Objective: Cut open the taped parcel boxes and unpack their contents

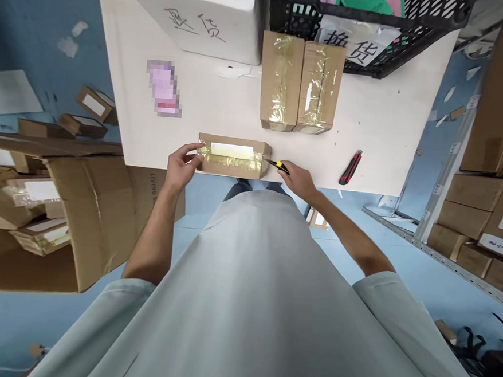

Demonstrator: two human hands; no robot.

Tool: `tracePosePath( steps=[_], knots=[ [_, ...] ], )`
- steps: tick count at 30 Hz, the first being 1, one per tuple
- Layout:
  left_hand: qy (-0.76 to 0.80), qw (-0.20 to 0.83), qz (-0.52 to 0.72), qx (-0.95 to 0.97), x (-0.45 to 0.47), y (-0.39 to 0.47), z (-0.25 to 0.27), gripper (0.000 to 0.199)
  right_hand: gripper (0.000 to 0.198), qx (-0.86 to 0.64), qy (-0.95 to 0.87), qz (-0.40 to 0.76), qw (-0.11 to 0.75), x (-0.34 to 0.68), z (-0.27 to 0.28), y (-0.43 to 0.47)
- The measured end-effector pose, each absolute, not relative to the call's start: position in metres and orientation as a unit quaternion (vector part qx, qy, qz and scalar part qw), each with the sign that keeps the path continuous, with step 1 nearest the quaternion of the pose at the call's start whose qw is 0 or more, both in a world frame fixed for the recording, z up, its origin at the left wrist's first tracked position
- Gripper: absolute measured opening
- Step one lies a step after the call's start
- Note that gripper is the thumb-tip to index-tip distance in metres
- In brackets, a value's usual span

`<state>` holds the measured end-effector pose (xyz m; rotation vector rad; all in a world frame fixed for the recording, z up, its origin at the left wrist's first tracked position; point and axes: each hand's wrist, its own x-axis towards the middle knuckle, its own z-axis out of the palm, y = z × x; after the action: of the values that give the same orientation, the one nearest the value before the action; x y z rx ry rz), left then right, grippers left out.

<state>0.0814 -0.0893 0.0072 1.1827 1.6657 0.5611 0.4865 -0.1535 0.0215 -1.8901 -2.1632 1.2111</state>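
A small taped cardboard box (231,163) with a white label lies lengthwise along the table's near edge. My left hand (183,163) grips its left end, thumb and fingers pressed on the corner. In my right hand (298,179) is a yellow and black utility knife (280,166), its tip at the right end of the box. Whether the blade has gone into the tape is too small to tell. A red and black utility knife (350,167) lies on the table to the right of my right hand.
Two taped cardboard boxes (281,84) stand side by side mid-table. Behind them are a white foam bin (219,28) and a black plastic crate (390,46). A blurred pink item (163,89) lies left. A large open carton (99,212) holds boxes; more boxes (470,195) are stacked right.
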Motion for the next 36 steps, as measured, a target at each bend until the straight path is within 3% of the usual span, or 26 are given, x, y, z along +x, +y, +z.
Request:
tracePosePath(
  steps=[6,9,12,15,21,27,30,36],
  knots=[
    [0.701,0.427,0.252,0.513,0.05,-0.078,-0.003,0.043,0.051,-0.654,-0.405,0.578,0.272,0.437,-0.02,-0.169],
    [0.713,0.407,0.22,0.528,0.041,-0.072,-0.003,0.04,0.061,-0.599,-0.306,0.664,0.326,0.409,-0.021,-0.162],
    [0.709,0.404,0.203,0.541,0.04,-0.07,-0.002,0.039,0.061,-0.591,-0.3,0.666,0.343,0.396,-0.001,-0.157],
    [0.692,0.429,0.202,0.545,0.053,-0.071,-0.008,0.036,0.06,-0.628,-0.345,0.62,0.319,0.404,0.032,-0.158],
    [0.635,0.53,0.2,0.525,0.124,-0.075,-0.04,0.039,0.056,-0.715,-0.51,0.442,0.183,0.433,0.099,-0.157],
    [0.583,0.591,0.129,0.542,0.151,-0.081,-0.064,0.032,0.049,-0.747,-0.572,0.334,0.06,0.418,0.123,-0.151],
    [0.57,0.577,0.144,0.567,0.138,-0.072,-0.052,0.027,0.049,-0.756,-0.567,0.324,0.034,0.403,0.126,-0.154],
    [0.484,0.581,0.238,0.61,0.126,-0.033,0.017,0.037,0.05,-0.787,-0.542,0.292,0.03,0.384,0.133,-0.16]
  ],
)
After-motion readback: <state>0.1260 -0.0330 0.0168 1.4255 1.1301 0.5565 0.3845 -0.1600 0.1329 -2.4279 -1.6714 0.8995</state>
